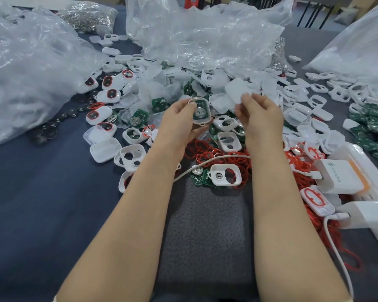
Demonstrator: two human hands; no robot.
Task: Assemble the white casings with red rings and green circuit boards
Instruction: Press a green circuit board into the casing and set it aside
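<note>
My left hand [179, 118] grips a white casing [200, 113] with a green circuit board and a round metal contact showing inside it. My right hand [259, 112] pinches a translucent white cover [238, 92] just right of that casing, fingers curled round its lower edge. Loose red rings [200, 149] lie in a heap below the hands. Several casings fitted with red rings [107, 82] sit at the left. Bare green boards [159, 104] lie among the white parts.
Crumpled clear plastic bags [205, 33] fill the back and left. More green boards [371, 127] pile up at the right edge. A white charger [340, 177] with cable [338, 243] sits at the right. Dark coin cells [52, 127] lie left. A dark textured mat [205, 225] lies between my forearms.
</note>
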